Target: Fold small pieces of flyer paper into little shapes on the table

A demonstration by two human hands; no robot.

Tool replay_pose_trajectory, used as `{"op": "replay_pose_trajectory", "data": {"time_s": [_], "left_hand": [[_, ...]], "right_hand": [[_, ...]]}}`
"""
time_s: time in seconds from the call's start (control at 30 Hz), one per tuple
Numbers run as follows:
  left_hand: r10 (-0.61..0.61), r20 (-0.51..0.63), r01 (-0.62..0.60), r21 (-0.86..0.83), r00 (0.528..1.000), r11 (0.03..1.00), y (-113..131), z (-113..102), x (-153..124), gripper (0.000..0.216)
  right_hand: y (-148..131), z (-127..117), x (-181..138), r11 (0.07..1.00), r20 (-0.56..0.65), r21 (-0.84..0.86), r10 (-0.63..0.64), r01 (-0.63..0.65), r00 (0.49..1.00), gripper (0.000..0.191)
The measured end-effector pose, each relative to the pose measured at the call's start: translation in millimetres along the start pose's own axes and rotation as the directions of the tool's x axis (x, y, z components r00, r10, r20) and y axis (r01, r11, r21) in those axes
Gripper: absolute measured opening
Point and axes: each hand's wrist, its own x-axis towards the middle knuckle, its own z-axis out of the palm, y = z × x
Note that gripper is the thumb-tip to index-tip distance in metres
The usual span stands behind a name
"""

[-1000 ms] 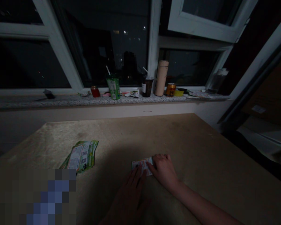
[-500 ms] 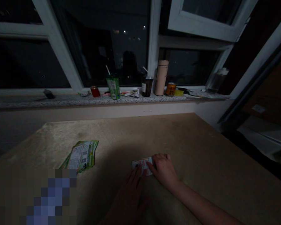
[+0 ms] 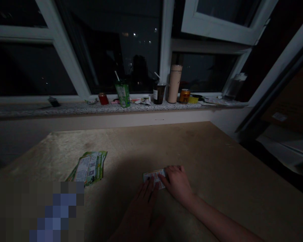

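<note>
A small printed paper card (image 3: 155, 174), white with blue, red and orange print, lies on the tabletop in front of me. My left hand (image 3: 140, 208), in dim shadow, is stretched out flat with its fingertips on the card's near left part. At the card's right edge is my right hand (image 3: 178, 185); its thumb presses on the card and its fingers curl beside it. The underside of that grip is hidden. To the left lie several green printed packets (image 3: 97, 166) in an overlapping stack.
Behind the table (image 3: 204, 151), a speckled windowsill (image 3: 86, 108) carries a red jar (image 3: 103, 99), a green cup with a straw (image 3: 123, 94), a dark drink cup (image 3: 158, 94), a pale flask (image 3: 175, 84) and an orange can (image 3: 184, 96). A blurred patch covers the lower left.
Both hands stay at the card with almost no movement. The left fingers have shifted very slightly; the view has moved by a tiny amount.
</note>
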Motion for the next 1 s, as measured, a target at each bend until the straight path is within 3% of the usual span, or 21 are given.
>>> {"op": "replay_pose_trajectory", "data": {"time_s": [0.13,0.2,0.33,0.6,0.9,1.0], "left_hand": [[0.001,-0.012,-0.001,-0.003,1.000,1.000,1.4,0.7,-0.4,0.081],[0.000,-0.026,0.000,0.006,1.000,1.000,1.5,2.7,-1.0,0.079],[0.021,-0.063,-0.019,0.033,0.998,0.999,0.0,8.5,-1.2,0.080],[0.046,-0.093,-0.038,0.095,0.995,0.995,0.4,8.3,-1.2,0.072],[0.106,0.050,-0.107,0.014,0.993,0.994,-10.9,-13.2,-7.3,0.081],[0.056,0.062,-0.059,0.049,0.997,0.997,-9.3,-22.5,-11.2,0.077]], "right_hand": [[0.1,-10.5,-4.8,0.997,-0.051,0.039,-0.062,0.064,0.997,0.021],[1.5,-17.8,-10.0,0.974,-0.034,0.124,-0.187,0.190,0.982,0.020],[6.3,-28.8,-25.3,0.873,0.061,0.252,-0.446,0.418,0.893,0.040],[13.9,-33.4,-45.4,0.878,0.293,0.302,-0.456,0.371,0.840,0.064],[10.5,-41.7,-44.4,0.882,0.310,0.369,-0.413,0.292,0.856,0.058],[10.6,-42.0,-43.8,0.878,0.306,0.385,-0.413,0.285,0.858,0.058]]}}
